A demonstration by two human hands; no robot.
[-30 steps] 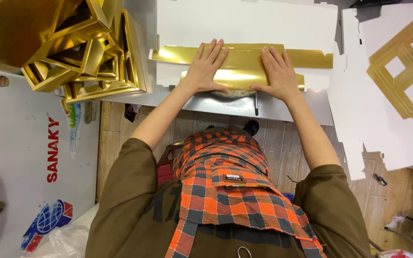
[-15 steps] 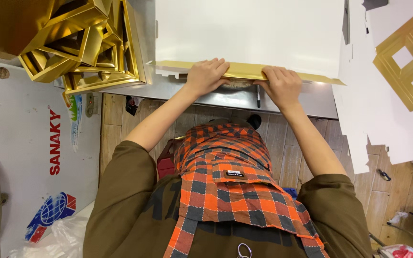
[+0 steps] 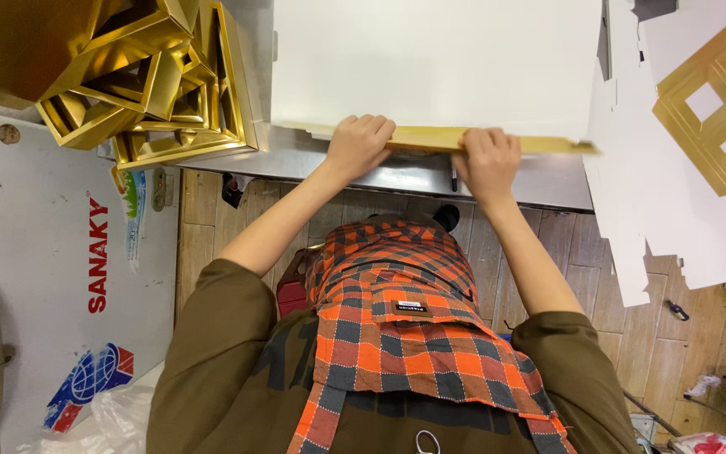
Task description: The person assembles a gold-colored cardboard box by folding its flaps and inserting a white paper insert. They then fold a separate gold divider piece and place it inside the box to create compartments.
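My left hand (image 3: 358, 145) and my right hand (image 3: 488, 160) both grip the near edge of a large cardboard sheet (image 3: 430, 63), white on the side facing me and gold along its lower edge. The sheet is tipped up over the grey metal table (image 3: 539, 181), hiding the table top behind it. My fingers curl over the gold edge, the two hands about a hand's width apart.
A pile of folded gold cardboard frames (image 3: 140, 80) sits at the table's left end. White and gold cut-out sheets (image 3: 707, 126) lie to the right. A white chest freezer (image 3: 52, 286) stands to my left, with wooden floor (image 3: 623, 336) below.
The sheet lay flat with its gold side up and my palms pressing it. It has since been lifted and flipped, its white side now facing me, with my hands closed on its edge.
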